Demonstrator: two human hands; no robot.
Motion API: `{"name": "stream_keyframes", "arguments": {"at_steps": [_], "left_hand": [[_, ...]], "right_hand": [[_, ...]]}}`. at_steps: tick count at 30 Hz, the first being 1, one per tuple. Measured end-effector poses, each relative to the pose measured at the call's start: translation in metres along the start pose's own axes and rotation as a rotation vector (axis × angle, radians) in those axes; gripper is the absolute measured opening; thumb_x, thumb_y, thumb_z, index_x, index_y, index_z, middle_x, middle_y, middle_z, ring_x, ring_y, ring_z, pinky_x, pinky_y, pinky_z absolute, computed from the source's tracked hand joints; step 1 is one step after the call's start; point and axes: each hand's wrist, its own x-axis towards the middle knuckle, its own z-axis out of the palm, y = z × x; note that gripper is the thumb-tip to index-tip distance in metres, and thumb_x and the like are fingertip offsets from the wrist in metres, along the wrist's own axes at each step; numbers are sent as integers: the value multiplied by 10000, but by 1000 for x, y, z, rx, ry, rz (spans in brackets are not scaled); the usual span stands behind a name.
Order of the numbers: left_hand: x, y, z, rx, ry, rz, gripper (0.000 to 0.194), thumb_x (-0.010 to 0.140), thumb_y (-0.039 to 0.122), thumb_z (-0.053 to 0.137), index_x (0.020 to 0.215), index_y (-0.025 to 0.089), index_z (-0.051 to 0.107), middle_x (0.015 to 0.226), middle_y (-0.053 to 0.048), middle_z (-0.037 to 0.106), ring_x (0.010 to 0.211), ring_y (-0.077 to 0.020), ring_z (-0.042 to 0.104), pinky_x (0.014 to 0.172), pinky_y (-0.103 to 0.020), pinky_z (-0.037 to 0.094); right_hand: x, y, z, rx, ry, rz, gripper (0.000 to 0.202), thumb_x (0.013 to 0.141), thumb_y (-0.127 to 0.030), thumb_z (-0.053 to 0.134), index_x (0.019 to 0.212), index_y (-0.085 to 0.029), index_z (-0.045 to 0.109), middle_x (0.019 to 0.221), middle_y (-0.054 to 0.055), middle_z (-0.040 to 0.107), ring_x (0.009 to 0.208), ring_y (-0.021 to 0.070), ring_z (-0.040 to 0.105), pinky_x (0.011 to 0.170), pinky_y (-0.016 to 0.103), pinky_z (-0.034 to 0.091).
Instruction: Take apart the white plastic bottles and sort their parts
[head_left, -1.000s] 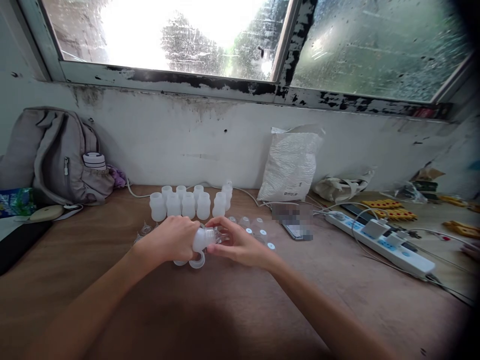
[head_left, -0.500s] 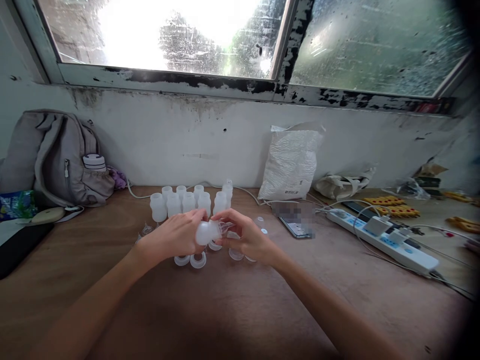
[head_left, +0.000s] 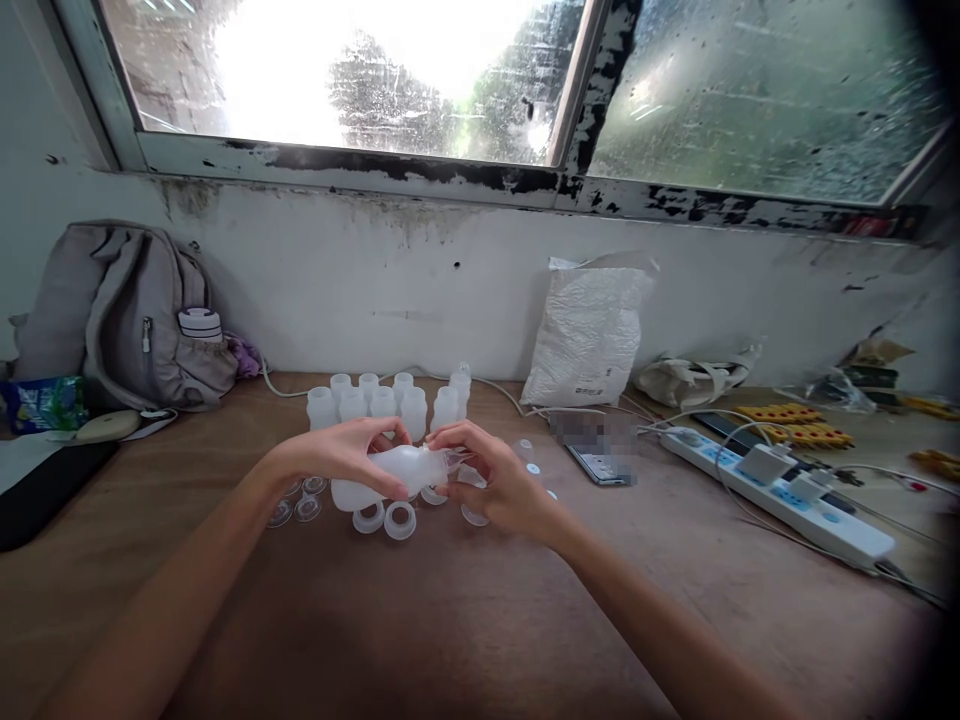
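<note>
A frosted white baby bottle [head_left: 410, 466] lies on its side in the air over the table, neck to the right. My left hand [head_left: 337, 452] is closed around its body, thumb below and fingers above. The fingers of my right hand [head_left: 491, 478] grip the neck end, around a clear nipple [head_left: 454, 458]; whether a collar sits there I cannot tell. Beneath my hands lie white collar rings [head_left: 400, 521] and a clear cap [head_left: 475, 512]. Several clear nipples [head_left: 307, 507] rest left of them. Behind, several open bottles [head_left: 321, 408] stand upright in rows.
A grey backpack [head_left: 120, 310] and a black case [head_left: 56, 500] are on the left. Against the wall leans a white plastic bag [head_left: 586, 335]. To the right are a phone [head_left: 604, 465], a power strip [head_left: 780, 495] with cables, and small white discs [head_left: 532, 468].
My left hand has shifted its hold, and its thumb now shows on the near side of the bottle. More of the bottle's body is visible. My right hand stays at the neck.
</note>
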Motion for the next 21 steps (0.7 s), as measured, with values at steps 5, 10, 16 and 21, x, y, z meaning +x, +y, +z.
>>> {"name": "stream_keyframes", "arguments": {"at_steps": [5, 10, 16, 21], "left_hand": [[-2, -2, -4, -64, -29, 44, 449, 633, 461, 602, 979, 194, 496, 817, 4, 563, 699, -132, 535, 525, -193, 359], [3, -12, -5, -319, -221, 65, 455, 665, 452, 570, 1038, 203, 493, 899, -28, 590, 705, -143, 566, 560, -221, 407], [6, -31, -11, -562, -347, 27, 530, 633, 519, 558, 1056, 205, 499, 917, -61, 601, 703, -183, 592, 533, -254, 439], [7, -40, -14, -523, -136, 94, 524, 682, 459, 555, 1127, 210, 433, 948, -60, 576, 738, -171, 584, 568, -254, 457]], "right_hand": [[-1, -1, 0, 49, 36, 10, 278, 717, -178, 605, 965, -234, 492, 1038, 48, 477, 947, 162, 488, 779, 291, 446], [-2, -3, 4, 3, 34, 7, 267, 725, -189, 598, 968, -233, 498, 1014, 54, 474, 924, 168, 490, 746, 283, 450], [-1, -3, -6, -104, 74, 2, 275, 722, -167, 595, 966, -239, 490, 1010, 38, 482, 907, 157, 491, 717, 257, 427], [-6, 11, -9, -318, -245, 245, 422, 643, -260, 669, 1024, -240, 489, 917, 28, 537, 834, 178, 514, 692, 286, 416]]}}
